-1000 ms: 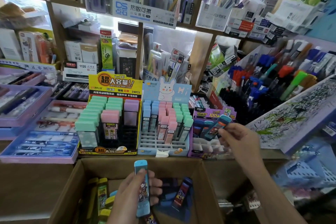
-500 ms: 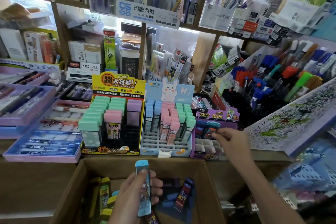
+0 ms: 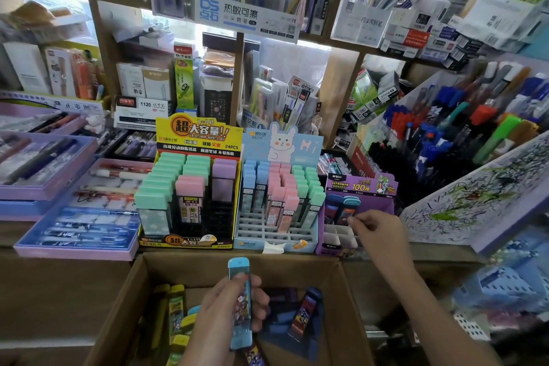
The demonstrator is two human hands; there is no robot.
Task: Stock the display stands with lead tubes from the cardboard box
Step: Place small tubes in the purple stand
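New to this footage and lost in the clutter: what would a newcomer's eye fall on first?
Likely the yellow display stand with its bold header, mid-frame, beside the pastel bunny stand. Next, the left hand gripping a light-blue lead tube upright over the cardboard box in front, and the right hand at the purple stand to the right.

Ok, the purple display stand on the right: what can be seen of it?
The purple display stand looks like printed cardboard: an upright back card with cartoon art and a yellow "100", white dividers forming cells. It sits on the wooden shelf, beside the pastel blue stand on its left. A dark-capped tube and a light-blue-capped tube stand in its back row; the other visible cells are empty. The right hand pinches the light-blue-capped tube and hides the stand's front right.
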